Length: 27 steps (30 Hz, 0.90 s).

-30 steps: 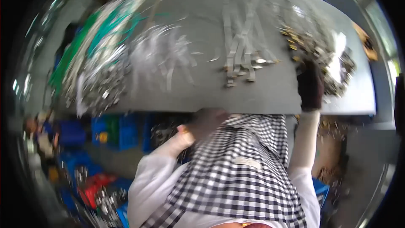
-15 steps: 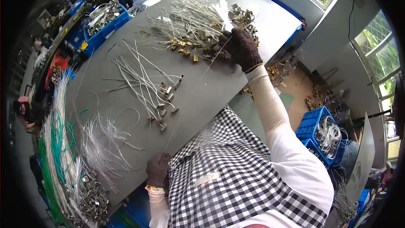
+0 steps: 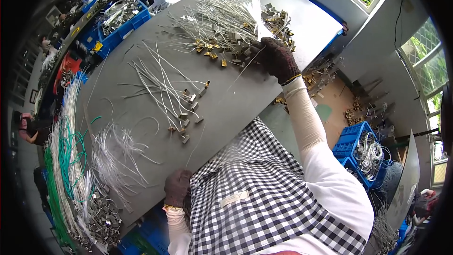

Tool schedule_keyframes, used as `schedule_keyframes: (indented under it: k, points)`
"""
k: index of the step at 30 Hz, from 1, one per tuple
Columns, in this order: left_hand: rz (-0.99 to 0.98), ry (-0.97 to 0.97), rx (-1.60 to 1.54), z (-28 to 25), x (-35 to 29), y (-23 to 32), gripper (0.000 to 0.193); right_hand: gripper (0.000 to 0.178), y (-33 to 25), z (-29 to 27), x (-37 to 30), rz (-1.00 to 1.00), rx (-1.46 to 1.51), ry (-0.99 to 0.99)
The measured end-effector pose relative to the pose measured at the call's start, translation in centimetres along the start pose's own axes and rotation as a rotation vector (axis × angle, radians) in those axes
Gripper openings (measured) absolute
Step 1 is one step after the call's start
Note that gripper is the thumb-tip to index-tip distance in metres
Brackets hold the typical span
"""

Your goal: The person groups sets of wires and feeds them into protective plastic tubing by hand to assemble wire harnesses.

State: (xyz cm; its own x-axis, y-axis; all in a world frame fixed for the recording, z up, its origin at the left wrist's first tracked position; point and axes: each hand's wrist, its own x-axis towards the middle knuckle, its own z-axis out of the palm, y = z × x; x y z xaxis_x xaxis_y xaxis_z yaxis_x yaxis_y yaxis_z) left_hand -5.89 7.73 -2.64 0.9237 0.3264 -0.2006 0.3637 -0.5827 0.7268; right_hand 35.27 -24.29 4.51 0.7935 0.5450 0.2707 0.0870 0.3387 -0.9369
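My right hand point(image 3: 279, 60), in a dark knitted glove, is at the near right side of a big heap of pale wires with metal blocks point(image 3: 226, 24) on the grey table. Its fingers are bent, and a thin wire point(image 3: 245, 68) runs from them toward the near left. My left hand point(image 3: 178, 187), gloved too, lies at the table's near edge against my checked apron; its fingers are mostly hidden. Between the hands, nearer the middle, a smaller group of wires with metal blocks point(image 3: 165, 90) is spread out.
Clear thin strands point(image 3: 115, 158) lie at the left of the table point(image 3: 226, 113). Long white and green wire bundles point(image 3: 68, 156) run along the left edge. Blue crates point(image 3: 125, 26) stand back left, and more blue crates point(image 3: 351, 142) at right. Loose pieces point(image 3: 354, 108) litter the floor.
My right hand has drawn back slightly, toward the near right, along the heap. My left hand has stayed in place. The whole view has shifted a little.
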Motion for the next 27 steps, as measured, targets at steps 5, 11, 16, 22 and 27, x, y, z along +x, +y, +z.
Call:
schedule_keyframes:
  k: [5,11,16,22,27]
  points:
    - [-0.056,-0.003,-0.064,-0.1,-0.1,-1.4,0.021,0.031,-0.4,0.1,-0.8,-0.141,-1.029,0.034]
    - [-0.070,0.025,-0.047,-0.3,-0.3,-0.8,0.020,0.017,-2.5,2.4,-1.6,-0.385,-1.271,0.101]
    - [0.039,-0.028,-0.058,-0.6,-0.6,0.4,0.021,0.019,2.0,0.9,-0.8,0.170,0.801,0.285]
    - [0.094,0.008,0.062,-0.2,-1.1,1.8,0.030,0.020,3.1,2.0,-0.7,0.137,0.897,0.608]
    - [0.126,0.010,0.108,0.0,-1.4,1.7,0.037,0.019,3.6,1.8,-0.4,0.131,0.824,0.527]
